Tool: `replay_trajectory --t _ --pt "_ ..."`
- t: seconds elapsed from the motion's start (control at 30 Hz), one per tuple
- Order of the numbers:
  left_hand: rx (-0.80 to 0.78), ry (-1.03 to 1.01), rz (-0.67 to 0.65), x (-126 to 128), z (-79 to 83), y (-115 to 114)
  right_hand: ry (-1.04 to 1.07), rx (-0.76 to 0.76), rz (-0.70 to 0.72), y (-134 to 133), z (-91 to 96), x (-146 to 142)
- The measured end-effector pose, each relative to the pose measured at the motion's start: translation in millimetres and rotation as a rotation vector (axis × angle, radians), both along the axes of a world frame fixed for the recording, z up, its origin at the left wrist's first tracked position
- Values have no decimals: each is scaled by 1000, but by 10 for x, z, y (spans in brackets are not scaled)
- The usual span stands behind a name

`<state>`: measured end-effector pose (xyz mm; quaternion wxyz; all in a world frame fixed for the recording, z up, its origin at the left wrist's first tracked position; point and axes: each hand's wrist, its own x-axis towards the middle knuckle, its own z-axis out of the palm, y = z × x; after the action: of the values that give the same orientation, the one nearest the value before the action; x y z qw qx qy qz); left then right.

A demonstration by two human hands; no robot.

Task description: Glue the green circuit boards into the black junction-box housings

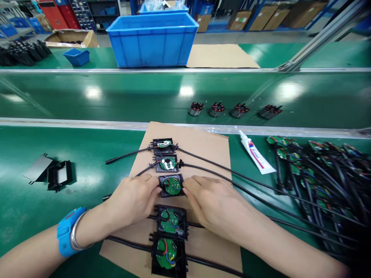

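Several black plastic housings, each with a round green circuit board inside, lie in a column on a cardboard sheet (203, 143). My left hand (135, 197) is closed at the left edge of the middle housing (171, 185), and my right hand (205, 197) is closed at its right edge. My fingertips hide the spots where the cable enters. White paste covers parts of the boards in the two far housings (168, 163). The two near housings (168, 255) show bare green boards with coloured wires. Black cables (214, 162) run out on both sides.
A white tube (256, 152) lies right of the cardboard, beside a heap of cabled circuit boards (321, 185). At left are an empty black housing (59, 175) and a flat cover (39, 168). Several copper-wound stators (216, 109) stand beyond the rail, before a blue bin (152, 44).
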<state>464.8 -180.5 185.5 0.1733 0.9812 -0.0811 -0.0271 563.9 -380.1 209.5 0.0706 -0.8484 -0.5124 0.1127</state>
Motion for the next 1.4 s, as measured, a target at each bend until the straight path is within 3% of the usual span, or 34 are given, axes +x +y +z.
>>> replay_trajectory --t 0.17,0.5,0.73,1.0,1.23,1.3,1.4 --pt "-29 -4 2 31 -53 7 -42 -88 45 94 4 60" --pt "-197 -163 -1 42 -95 18 -54 25 77 77 -118 94" --pt "76 -343 -59 -64 -178 -24 -35 75 59 48 -190 72" --pt "183 -373 -108 -50 -181 -12 -22 83 19 29 -225 50" --pt "673 -288 -298 42 -82 -162 11 163 18 21 -298 42" --pt "685 -262 -299 31 -54 -162 3 149 9 18 -292 21" --pt "511 -234 -200 -18 -21 -139 13 125 -8 14 -264 0"
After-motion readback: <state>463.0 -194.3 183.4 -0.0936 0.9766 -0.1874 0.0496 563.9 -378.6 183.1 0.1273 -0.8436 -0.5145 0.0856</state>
